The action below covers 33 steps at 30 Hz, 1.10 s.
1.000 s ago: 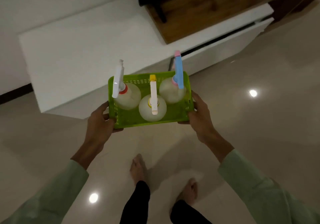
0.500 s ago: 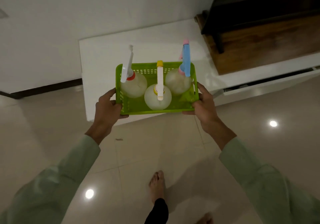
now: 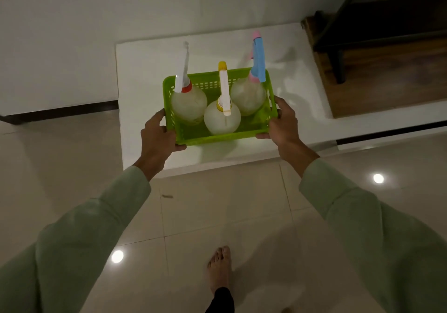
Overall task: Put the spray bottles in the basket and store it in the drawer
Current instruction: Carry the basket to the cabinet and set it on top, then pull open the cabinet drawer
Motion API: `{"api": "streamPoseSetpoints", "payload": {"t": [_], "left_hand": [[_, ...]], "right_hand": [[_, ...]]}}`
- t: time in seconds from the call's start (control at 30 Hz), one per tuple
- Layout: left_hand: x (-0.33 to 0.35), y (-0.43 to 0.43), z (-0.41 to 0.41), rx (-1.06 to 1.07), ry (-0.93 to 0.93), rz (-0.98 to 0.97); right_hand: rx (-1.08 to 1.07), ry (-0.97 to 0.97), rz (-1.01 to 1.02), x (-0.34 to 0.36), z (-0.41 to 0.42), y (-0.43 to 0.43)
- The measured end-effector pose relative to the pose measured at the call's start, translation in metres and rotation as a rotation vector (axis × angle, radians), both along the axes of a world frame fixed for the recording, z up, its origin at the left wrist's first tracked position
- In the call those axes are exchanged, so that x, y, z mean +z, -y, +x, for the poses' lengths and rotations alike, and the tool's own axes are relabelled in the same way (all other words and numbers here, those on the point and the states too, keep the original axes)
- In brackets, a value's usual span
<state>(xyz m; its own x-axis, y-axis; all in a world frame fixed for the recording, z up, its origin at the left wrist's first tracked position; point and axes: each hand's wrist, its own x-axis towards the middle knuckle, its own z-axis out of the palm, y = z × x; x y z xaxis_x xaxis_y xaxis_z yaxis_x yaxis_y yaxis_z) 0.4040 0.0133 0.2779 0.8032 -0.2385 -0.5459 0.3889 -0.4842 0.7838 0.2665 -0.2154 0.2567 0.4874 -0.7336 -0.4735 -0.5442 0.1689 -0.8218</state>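
Observation:
A bright green plastic basket (image 3: 215,138) is held in the air over a low white cabinet (image 3: 145,70). My left hand (image 3: 157,136) grips its left end and my right hand (image 3: 283,123) grips its right end. Three round translucent spray bottles stand upright inside: one with a white trigger and red collar (image 3: 188,102) at the left, one with a yellow-tipped white trigger (image 3: 222,119) in front, one with a blue and pink trigger (image 3: 248,94) at the right. A dark gap of a drawer (image 3: 391,132) runs along the cabinet's front on the right.
A dark wooden surface (image 3: 387,82) with black legs rests on the cabinet at the right. A white wall with a dark skirting (image 3: 60,110) stands to the left. Glossy beige floor tiles spread below, with my bare foot (image 3: 220,266) on them.
I have stepped to the left along the cabinet with the basket in both hands. The cabinet's left end now lies under the basket, and the drawer gap has shifted to the right.

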Motion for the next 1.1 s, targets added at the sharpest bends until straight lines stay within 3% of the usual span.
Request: {"api": "streamPoseSetpoints", "payload": {"t": [0.1,0.27,0.33,0.47,0.57,0.87,1.1], "left_hand": [[-0.001,-0.003,-0.005,0.016,0.018,-0.003],[-0.010,-0.031,-0.067,0.225,0.213,-0.063],[-0.028,-0.041,-0.098,0.352,0.155,-0.052],[-0.076,-0.046,-0.136,0.537,-0.289,-0.103],[-0.121,-0.037,-0.146,0.536,-0.552,-0.234],[-0.291,0.006,-0.125,0.843,-0.769,-0.560],[-0.346,0.006,-0.103,0.928,-0.744,-0.828]], "right_hand": [[-0.063,0.077,0.029,-0.004,-0.006,0.001],[-0.354,0.200,-0.257,-0.032,-0.067,-0.036],[-0.492,0.140,-0.110,-0.048,-0.096,-0.056],[-0.538,0.024,0.527,-0.087,-0.125,-0.079],[-0.551,0.106,0.804,-0.129,-0.121,-0.082],[-0.671,0.279,1.022,-0.287,-0.071,-0.073],[-0.668,0.540,1.153,-0.336,-0.058,-0.063]]}}
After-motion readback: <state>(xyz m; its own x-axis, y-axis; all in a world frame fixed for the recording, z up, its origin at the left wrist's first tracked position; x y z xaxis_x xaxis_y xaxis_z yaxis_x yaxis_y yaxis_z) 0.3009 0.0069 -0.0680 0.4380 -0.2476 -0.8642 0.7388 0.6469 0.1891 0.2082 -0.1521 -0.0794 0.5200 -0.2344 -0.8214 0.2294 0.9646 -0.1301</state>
